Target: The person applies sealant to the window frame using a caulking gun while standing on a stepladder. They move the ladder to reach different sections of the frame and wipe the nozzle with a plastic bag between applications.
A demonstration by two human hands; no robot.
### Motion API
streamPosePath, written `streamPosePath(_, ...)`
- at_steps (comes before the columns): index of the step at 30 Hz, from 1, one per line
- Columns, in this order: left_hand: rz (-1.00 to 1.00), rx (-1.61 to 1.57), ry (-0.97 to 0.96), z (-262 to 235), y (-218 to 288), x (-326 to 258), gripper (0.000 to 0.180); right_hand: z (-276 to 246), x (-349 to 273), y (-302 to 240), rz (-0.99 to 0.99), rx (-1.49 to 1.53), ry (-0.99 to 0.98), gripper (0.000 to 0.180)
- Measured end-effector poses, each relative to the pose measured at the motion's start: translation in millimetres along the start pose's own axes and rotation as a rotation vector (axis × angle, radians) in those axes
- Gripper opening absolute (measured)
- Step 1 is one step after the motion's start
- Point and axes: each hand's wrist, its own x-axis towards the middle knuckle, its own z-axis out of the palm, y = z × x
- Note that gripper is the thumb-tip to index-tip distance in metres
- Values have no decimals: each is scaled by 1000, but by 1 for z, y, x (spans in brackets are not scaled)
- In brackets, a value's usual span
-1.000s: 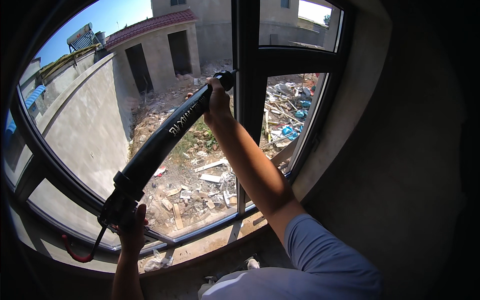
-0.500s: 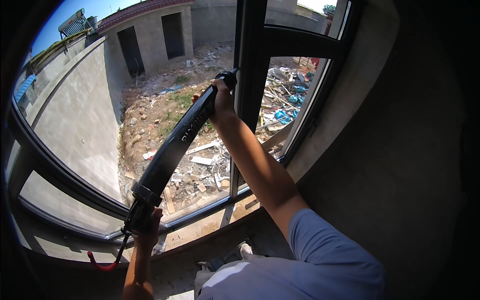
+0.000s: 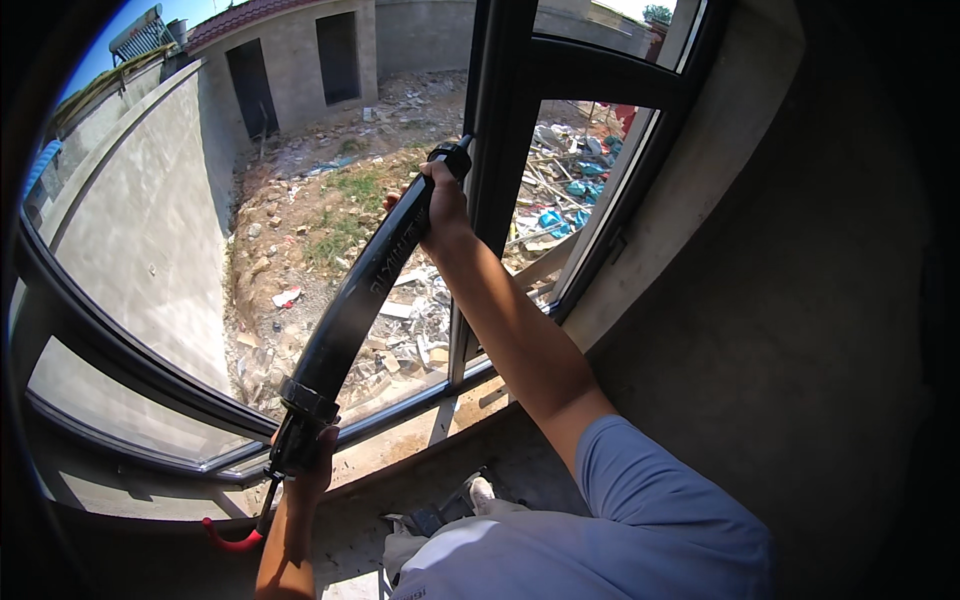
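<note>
A long black caulking gun (image 3: 362,290) slants across the view, its nozzle end up against the dark window frame (image 3: 494,190). My right hand (image 3: 446,205) is wrapped round the barrel just below the front cap, the fingers partly hidden behind it. Down at the rear, my left hand (image 3: 312,468) closes round the handle; the trigger and most of those fingers are hidden. A rod with a red hooked end (image 3: 232,538) sticks out from the back of the gun. The nozzle tip touches or nearly touches the upright bar; I cannot tell which.
Glass panes in dark frames stand before me, above a dusty sill (image 3: 405,440). Through them show a rubble-strewn yard (image 3: 330,200) and a grey wall (image 3: 150,230). A bare dark wall (image 3: 760,300) rises at the right. Below, a shoe (image 3: 482,492) stands near a dark platform.
The gun's rear end and my left hand have shifted right and slightly down in view. My right hand stays by the upright frame, and the outdoor scene has slid a little left.
</note>
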Motion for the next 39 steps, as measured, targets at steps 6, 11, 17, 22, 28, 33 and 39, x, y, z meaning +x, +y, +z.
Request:
streamPosePath(6, 37, 6, 8, 6, -22, -4, 28, -7, 2, 0, 39, -26, -12, 48)
streamPosePath(11, 65, 201, -86, -3, -7, 7, 33, -8, 17, 0, 45, -33, 17, 47)
streamPosePath(17, 104, 112, -34, 9, 31, 30, 29, -15, 30, -6, 158, -134, 163, 46)
streamPosePath(22, 120, 97, -41, 14, 35, 42, 29, -21, 43, -5, 165, -216, 218, 37)
streamPosePath(28, 133, 90, -59, 22, -11, 9, 31, -60, 32, 40, 187, -304, 302, 29)
streamPosePath(33, 105, 60, -54, 37, -49, -27, 26, -104, 28, 81, 212, -355, 355, 32)
streamPosePath(39, 40, 25, -12, 60, -92, -63, 25, -147, 27, 118, 265, -425, 420, 35)
